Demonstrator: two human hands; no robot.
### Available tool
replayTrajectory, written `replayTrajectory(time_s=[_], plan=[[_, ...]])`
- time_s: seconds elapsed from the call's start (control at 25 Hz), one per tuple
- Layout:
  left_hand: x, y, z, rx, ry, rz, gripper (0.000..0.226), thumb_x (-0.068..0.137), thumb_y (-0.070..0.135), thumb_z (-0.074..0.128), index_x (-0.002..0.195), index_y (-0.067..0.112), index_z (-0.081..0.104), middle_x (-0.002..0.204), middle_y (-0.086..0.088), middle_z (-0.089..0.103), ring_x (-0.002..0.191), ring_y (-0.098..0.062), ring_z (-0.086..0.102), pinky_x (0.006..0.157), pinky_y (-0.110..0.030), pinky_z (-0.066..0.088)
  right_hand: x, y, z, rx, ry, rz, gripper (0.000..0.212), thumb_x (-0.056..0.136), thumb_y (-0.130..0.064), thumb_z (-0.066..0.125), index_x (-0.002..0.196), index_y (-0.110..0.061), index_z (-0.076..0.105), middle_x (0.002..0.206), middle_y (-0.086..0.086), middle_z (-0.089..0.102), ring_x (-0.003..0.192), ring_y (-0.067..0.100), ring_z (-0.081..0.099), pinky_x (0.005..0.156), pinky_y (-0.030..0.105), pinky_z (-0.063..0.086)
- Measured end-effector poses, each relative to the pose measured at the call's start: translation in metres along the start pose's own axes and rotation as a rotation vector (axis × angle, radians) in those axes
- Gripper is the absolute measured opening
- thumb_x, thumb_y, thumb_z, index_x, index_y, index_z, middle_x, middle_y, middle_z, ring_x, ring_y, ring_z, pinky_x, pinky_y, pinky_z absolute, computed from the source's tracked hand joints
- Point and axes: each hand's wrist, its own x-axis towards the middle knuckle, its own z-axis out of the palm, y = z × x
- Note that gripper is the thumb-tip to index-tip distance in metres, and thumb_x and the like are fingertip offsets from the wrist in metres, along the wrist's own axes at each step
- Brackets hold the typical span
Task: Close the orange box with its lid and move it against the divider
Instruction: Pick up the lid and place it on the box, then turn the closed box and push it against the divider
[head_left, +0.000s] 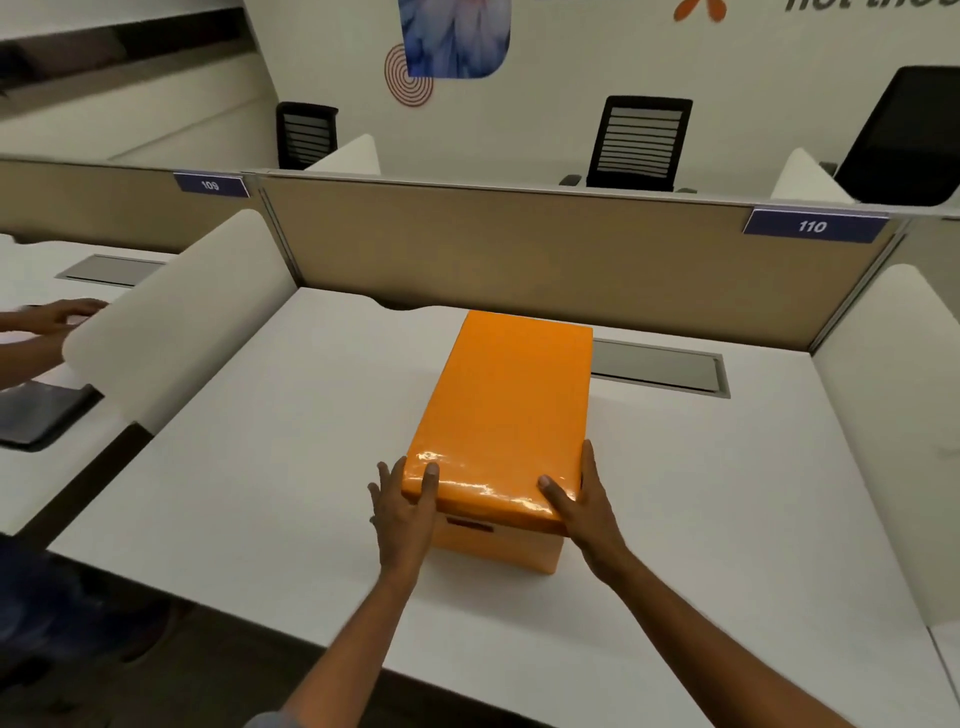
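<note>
A: Where is the orange box (498, 540) sitting?

B: We are seeing it at the centre of the frame on the white desk (260, 493); its lid (509, 405) is lying flat on top, closing it; the far end is reaching toward the tan divider (519, 249) in the upper middle; we cannot tell if it is touching.

A: And our hands?

B: Our left hand (402, 506) is lying open against the lid's lower left corner, thumb on top; our right hand (582, 499) is pressing open-palmed on the lower right corner; neither is curling around anything.

A: Anything else?

B: Another person's hand (57, 314) is resting at the left edge, beyond the white side panel (176, 317).
</note>
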Motion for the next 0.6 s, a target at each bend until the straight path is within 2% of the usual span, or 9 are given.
replayTrajectory(time_s=[0.12, 0.2, 0.28, 0.36, 0.44, 0.6], plan=[[0.002, -0.006, -0.006, -0.050, -0.005, 0.033, 0.066, 0.089, 0.066, 0.048, 0.143, 0.030, 0.039, 0.145, -0.007, 0.050, 0.128, -0.032, 0.052, 0.097, -0.045, 0.051, 0.000, 0.002, 0.008, -0.028, -0.004, -0.018, 0.095, 0.088, -0.056, 0.061, 0.157, -0.039, -0.002, 0.159, -0.003, 0.032, 0.137, 0.022, 0.046, 0.110, 0.048, 0.045], [0.006, -0.007, -0.013, -0.103, 0.013, 0.022, 0.053, 0.093, 0.051, 0.055, 0.138, 0.023, 0.048, 0.132, -0.005, 0.059, 0.116, -0.027, 0.060, 0.086, -0.032, 0.052, -0.001, 0.007, 0.012, -0.050, 0.007, -0.020, 0.097, 0.088, -0.060, 0.060, 0.156, -0.040, -0.005, 0.163, -0.004, 0.026, 0.142, 0.022, 0.040, 0.114, 0.050, 0.040], [0.010, -0.008, -0.020, -0.128, 0.015, 0.011, 0.044, 0.093, 0.044, 0.059, 0.128, 0.019, 0.054, 0.117, -0.002, 0.064, 0.109, -0.025, 0.063, 0.076, -0.024, 0.049, -0.001, 0.011, 0.014, -0.091, 0.012, -0.026, 0.097, 0.088, -0.062, 0.058, 0.157, -0.039, -0.006, 0.166, -0.005, 0.020, 0.147, 0.021, 0.032, 0.118, 0.050, 0.034], [0.018, -0.013, -0.027, -0.130, -0.003, 0.002, 0.038, 0.091, 0.041, 0.063, 0.121, 0.018, 0.056, 0.110, 0.000, 0.065, 0.106, -0.025, 0.065, 0.071, -0.023, 0.048, 0.001, 0.011, 0.016, -0.139, 0.019, -0.016, 0.098, 0.088, -0.063, 0.056, 0.157, -0.037, -0.007, 0.168, -0.006, 0.011, 0.151, 0.021, 0.024, 0.121, 0.050, 0.028], [0.029, -0.019, -0.035, -0.131, -0.051, -0.010, 0.035, 0.089, 0.041, 0.067, 0.116, 0.021, 0.057, 0.109, 0.002, 0.066, 0.106, -0.023, 0.066, 0.074, -0.025, 0.051, 0.000, 0.012, 0.021, -0.189, 0.047, -0.012, 0.096, 0.088, -0.063, 0.053, 0.157, -0.036, -0.008, 0.169, -0.006, 0.006, 0.153, 0.021, 0.018, 0.122, 0.049, 0.025], [0.045, -0.026, -0.051, -0.181, -0.189, -0.094, 0.047, 0.080, 0.045, 0.075, 0.120, 0.027, 0.059, 0.111, 0.006, 0.067, 0.107, -0.017, 0.066, 0.092, -0.041, 0.056, -0.006, 0.022, 0.030, -0.250, 0.123, -0.036, 0.087, 0.095, -0.056, 0.050, 0.158, -0.035, -0.006, 0.169, -0.009, 0.003, 0.152, 0.012, 0.014, 0.123, 0.046, 0.022]])
